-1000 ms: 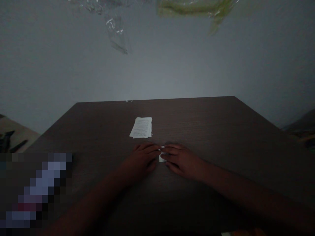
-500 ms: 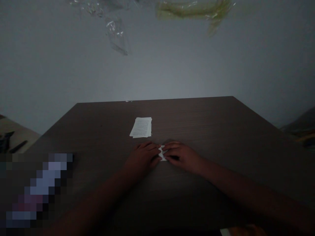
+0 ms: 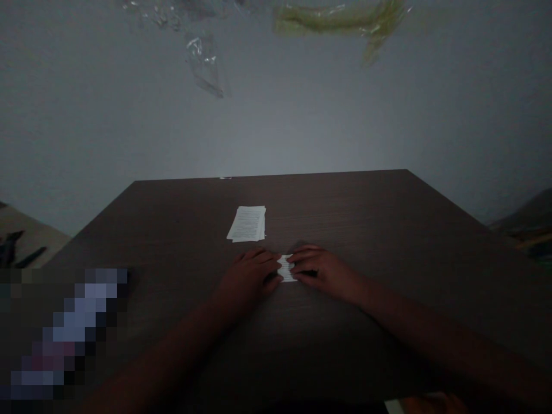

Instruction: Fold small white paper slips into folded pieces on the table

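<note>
A small folded white paper [image 3: 286, 268] lies flat on the dark wooden table [image 3: 388, 230], mostly covered by my fingers. My left hand [image 3: 250, 277] presses on its left side with the fingers laid flat. My right hand [image 3: 321, 271] presses on its right side, fingertips resting on the paper. Only a narrow strip of the paper shows between the two hands. A small stack of printed white sheets [image 3: 247, 223] lies just beyond the hands, toward the table's far edge.
A grey wall rises behind the table, with clear plastic [image 3: 204, 60] and a yellowish-green plastic wrap [image 3: 340, 16] at the top. A blurred-out patch [image 3: 60, 333] covers the lower left. Dark objects [image 3: 17, 250] lie off the table's left side.
My right hand has slid slightly to the right along the folded paper, so a little more of the white strip shows between the hands. My left hand has barely moved.
</note>
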Tool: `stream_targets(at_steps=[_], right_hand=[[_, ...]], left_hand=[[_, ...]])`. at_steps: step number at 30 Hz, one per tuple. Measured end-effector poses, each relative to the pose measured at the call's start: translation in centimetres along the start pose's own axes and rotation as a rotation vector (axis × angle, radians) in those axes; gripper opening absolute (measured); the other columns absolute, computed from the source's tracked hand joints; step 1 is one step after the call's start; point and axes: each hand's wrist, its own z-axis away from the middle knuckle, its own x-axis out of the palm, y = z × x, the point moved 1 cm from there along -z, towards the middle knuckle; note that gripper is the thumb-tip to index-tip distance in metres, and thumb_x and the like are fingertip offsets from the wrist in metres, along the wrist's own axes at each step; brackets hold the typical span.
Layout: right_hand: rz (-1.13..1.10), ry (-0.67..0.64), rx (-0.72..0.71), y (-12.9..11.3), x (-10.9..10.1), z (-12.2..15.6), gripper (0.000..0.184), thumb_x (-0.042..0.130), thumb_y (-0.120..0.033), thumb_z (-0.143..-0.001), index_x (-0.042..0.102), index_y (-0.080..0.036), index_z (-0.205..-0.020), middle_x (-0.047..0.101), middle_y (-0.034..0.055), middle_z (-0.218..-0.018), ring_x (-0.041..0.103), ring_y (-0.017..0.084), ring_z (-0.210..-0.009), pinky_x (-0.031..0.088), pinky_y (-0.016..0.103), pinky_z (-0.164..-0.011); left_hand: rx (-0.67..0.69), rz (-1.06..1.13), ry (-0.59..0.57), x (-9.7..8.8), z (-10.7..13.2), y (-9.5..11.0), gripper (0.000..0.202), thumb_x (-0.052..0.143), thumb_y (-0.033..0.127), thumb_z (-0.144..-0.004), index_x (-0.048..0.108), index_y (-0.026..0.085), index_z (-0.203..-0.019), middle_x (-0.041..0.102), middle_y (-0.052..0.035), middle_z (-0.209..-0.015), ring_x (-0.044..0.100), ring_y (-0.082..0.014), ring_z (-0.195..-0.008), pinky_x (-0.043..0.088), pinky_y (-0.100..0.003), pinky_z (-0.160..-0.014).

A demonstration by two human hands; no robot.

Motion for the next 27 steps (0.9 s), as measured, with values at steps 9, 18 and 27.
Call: stream_targets(at_steps=[9,18,27], right_hand=[[0.079,0.000,-0.041,-1.5,0.0,0.0,0.014,0.086,-0.017,-0.107,0.092,-0.029,-0.114,0.092,0.0069,-0.124,0.084,0.028,-0.117,0.066,0.051,-0.113],[0.072,0.074,-0.025,-0.3,0.4,-0.2,0.019,0.086,-0.009,-0.101,0.088,-0.027,-0.107,0.092,0.0065,-0.120,0.084,0.027,-0.112,0.064,0.051,-0.112],[0.107,0.146,0.061,1.8,0.9,-1.0,0.019,0.086,-0.010,-0.100,0.089,-0.027,-0.108,0.091,0.0067,-0.119,0.084,0.028,-0.112,0.063,0.052,-0.113]], left_hand=[[-0.029,-0.022,0.062,0.1,0.1,1.5,0.023,0.083,0.024,-0.110,0.086,0.027,-0.133,0.086,-0.0107,-0.149,0.074,-0.0401,-0.149,0.059,-0.066,-0.127],[-0.081,-0.023,0.057,-0.4,-0.2,2.5,0.026,0.088,0.022,-0.107,0.087,0.027,-0.133,0.087,-0.0098,-0.149,0.075,-0.0408,-0.149,0.061,-0.062,-0.126],[-0.070,-0.004,0.053,-0.4,-0.2,2.8,0.021,0.081,0.022,-0.110,0.086,0.022,-0.131,0.086,-0.0126,-0.147,0.074,-0.0415,-0.147,0.059,-0.064,-0.126]])
